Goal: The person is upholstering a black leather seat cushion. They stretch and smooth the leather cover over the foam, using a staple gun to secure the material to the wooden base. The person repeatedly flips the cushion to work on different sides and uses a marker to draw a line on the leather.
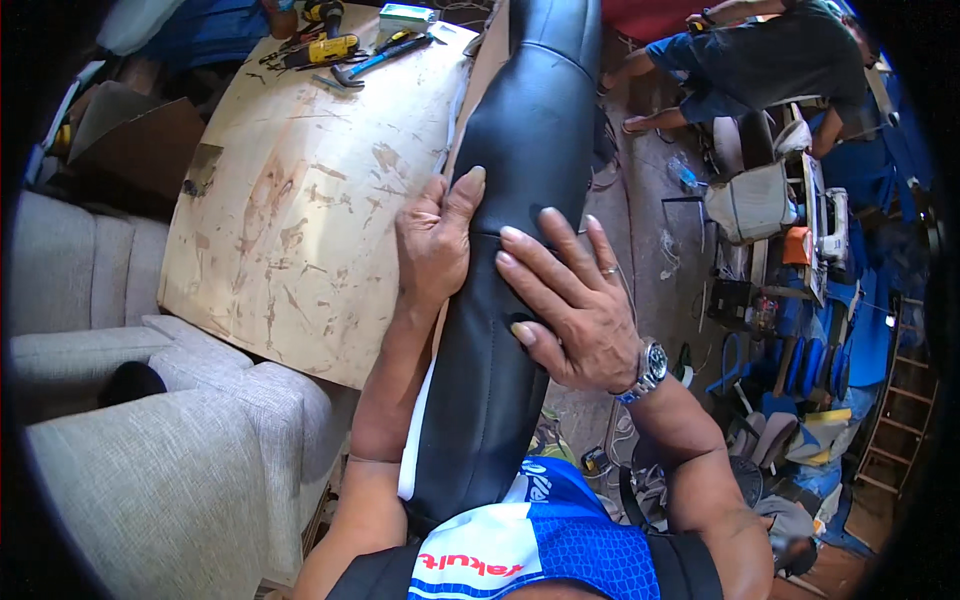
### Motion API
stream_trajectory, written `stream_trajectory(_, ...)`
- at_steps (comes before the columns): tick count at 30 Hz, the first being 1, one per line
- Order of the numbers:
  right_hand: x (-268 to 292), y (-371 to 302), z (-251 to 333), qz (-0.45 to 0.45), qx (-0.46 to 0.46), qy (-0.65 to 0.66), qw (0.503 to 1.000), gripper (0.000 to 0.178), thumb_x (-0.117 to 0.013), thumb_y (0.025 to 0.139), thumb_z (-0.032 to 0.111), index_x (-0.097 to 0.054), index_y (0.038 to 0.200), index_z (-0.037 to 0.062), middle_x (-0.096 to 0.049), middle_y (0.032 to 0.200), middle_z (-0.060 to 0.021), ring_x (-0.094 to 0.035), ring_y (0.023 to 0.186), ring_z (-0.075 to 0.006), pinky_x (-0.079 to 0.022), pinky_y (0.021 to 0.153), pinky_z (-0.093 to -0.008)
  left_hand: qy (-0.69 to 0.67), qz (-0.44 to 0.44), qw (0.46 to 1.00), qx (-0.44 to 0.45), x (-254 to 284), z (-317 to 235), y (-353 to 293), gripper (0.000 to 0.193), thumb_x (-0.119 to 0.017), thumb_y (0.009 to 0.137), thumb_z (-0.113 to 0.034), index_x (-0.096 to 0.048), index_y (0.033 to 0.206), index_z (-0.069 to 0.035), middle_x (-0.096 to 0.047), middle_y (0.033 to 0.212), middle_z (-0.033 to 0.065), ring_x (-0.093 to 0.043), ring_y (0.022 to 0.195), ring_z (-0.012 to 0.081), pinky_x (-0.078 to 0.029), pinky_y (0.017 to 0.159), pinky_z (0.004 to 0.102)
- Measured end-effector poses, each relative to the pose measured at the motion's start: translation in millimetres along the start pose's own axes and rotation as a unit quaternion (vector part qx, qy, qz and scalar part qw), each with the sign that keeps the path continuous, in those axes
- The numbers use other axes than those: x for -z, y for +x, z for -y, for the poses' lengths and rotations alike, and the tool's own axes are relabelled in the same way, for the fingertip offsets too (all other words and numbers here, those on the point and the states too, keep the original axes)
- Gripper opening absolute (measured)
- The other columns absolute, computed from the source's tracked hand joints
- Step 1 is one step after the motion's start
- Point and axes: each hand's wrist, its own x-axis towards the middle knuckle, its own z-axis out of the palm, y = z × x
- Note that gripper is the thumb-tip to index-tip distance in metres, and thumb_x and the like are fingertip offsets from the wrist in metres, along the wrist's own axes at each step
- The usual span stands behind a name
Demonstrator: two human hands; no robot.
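A long, narrow cushion covered in black leather-like material (480, 390) runs from my body away to the top of the view. Stitched seams cross it and run along it, and a white edge shows on its left side. My left hand (436, 242) grips the cushion's left edge, fingers curled and thumb up on the black cover. My right hand (582, 318) lies on top with its fingers spread, pressing near a cross seam. It wears a ring, and a metal watch (645, 372) is on that wrist. Whatever lies under the cushion is mostly hidden.
Left of the cushion stands a stained plywood table (300, 215), with a claw hammer (375, 62) and a yellow power drill (325, 52) at its far end. A grey fabric sofa (160, 450) fills the lower left. Another person (770, 65) is at the upper right, near cluttered shelving and a wooden ladder (905, 395).
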Motion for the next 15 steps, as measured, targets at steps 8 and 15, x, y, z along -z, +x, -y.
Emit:
stream_trajectory(8,-44,-2,25,-0.173,0.083,0.118,0.974,0.045,-0.059,0.091,0.026,-0.063,0.13,0.0028,-0.056,0.143,-0.014,-0.045,0.14,-0.03,-0.012,0.121,-0.057,0.356,0.081,0.925,-0.102,17,-15,11,0.046,-0.046,0.104,-0.033,-0.066,0.109,0.008,-0.067,0.104,0.0295,-0.064,0.103,0.0439,-0.049,0.09,0.044)
stream_trajectory(15,-72,-79,42,-0.217,0.137,0.236,0.937,0.042,-0.062,0.086,0.018,-0.067,0.128,0.0135,-0.059,0.14,-0.0081,-0.047,0.138,-0.0286,-0.013,0.12,-0.0554,0.47,0.02,0.879,-0.081,-2,5,-6,0.028,-0.043,0.101,-0.022,-0.057,0.098,0.002,-0.064,0.094,0.0319,-0.061,0.096,0.0504,-0.048,0.08,0.0529)
